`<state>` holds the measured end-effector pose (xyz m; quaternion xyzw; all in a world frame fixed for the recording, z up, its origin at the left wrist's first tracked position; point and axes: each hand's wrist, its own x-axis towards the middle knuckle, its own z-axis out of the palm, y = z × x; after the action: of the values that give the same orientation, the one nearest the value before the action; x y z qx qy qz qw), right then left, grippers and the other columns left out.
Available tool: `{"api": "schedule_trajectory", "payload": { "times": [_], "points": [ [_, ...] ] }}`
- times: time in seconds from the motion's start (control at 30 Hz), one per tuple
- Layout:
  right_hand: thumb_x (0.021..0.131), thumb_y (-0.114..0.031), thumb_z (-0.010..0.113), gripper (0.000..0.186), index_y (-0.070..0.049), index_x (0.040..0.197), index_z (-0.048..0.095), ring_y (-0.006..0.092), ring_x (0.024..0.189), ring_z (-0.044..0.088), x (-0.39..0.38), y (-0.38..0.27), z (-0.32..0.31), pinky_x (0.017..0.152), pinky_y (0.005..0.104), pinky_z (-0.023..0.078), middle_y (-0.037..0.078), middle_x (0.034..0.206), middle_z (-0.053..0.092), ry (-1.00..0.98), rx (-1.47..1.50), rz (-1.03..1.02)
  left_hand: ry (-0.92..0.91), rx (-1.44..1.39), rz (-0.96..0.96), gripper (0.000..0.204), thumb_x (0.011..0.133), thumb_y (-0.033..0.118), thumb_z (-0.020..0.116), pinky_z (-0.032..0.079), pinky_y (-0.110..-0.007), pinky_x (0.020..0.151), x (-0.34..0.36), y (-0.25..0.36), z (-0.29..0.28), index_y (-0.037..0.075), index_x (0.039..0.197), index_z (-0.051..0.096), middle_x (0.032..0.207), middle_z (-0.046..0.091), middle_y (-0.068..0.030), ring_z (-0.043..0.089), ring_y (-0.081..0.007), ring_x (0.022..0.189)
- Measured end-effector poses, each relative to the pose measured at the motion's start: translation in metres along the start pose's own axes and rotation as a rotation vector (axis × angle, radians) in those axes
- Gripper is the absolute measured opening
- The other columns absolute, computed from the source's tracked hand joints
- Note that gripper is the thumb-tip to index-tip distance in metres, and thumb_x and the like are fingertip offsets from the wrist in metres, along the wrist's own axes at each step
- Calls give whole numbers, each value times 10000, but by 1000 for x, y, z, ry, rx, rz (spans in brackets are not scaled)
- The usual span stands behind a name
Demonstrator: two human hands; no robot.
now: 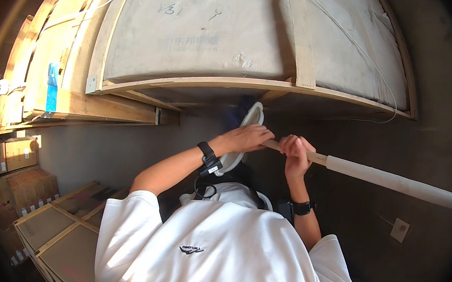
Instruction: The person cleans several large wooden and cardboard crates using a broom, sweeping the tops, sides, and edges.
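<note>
My left hand (245, 137) is closed at the near end of a wooden pole (316, 157), over an elongated white piece (256, 113) with a raised rim, whose middle is partly hidden by that hand. My right hand (297, 150) grips the pole a little to the right, fingers curled round it. Beyond it a long white sleeve or roll (396, 181) covers the pole out to the right edge. A dark blue, blurred shape (235, 114) lies behind the white piece.
A large covered crate (192, 40) with wooden battens fills the top. Wooden crates (49, 59) with blue tape stand at left, cardboard boxes (31, 187) and a framed crate (59, 236) at lower left. A wall socket (399, 230) is at right.
</note>
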<state>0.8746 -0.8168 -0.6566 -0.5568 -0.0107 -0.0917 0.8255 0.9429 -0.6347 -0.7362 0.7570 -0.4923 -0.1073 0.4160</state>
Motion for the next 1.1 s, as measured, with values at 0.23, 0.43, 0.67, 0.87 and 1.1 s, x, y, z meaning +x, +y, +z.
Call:
{"api": "schedule_trajectory", "payload": {
  "times": [0.23,0.43,0.67,0.87,1.1],
  "points": [
    [1043,-155,431,395,-127,657,353,101,467,262,-14,-124,-45,509,301,270,4,532,347,34,8,-247,34,24,366,335,887,244,762,513,-395,819,116,82,21,59,1114,599,917,633,-85,639,-274,888],
    [1014,-144,425,364,-123,656,367,96,449,267,-17,-229,-61,492,290,270,12,523,358,-48,-66,-443,299,219,665,276,873,233,756,505,-363,880,190,149,9,78,1035,595,864,618,-47,645,-211,862],
    [1001,-151,446,346,-149,664,365,89,463,235,24,-351,17,513,279,226,-12,546,339,-91,-127,-627,703,375,815,256,899,282,728,478,-399,981,257,228,-99,102,971,561,738,630,-4,692,-219,803],
    [975,-159,523,405,-177,617,335,89,428,221,140,-337,168,458,284,202,-40,519,309,-253,-261,-622,972,544,701,207,940,257,691,525,-377,827,222,192,-262,77,939,590,682,665,-31,710,-262,779],
    [934,-198,595,462,-212,581,297,97,397,206,251,-146,367,405,299,180,-69,503,279,-441,-163,-79,1073,688,97,262,962,211,684,530,-473,743,12,35,-312,3,949,525,696,632,-165,670,-404,772]
  ]
}}
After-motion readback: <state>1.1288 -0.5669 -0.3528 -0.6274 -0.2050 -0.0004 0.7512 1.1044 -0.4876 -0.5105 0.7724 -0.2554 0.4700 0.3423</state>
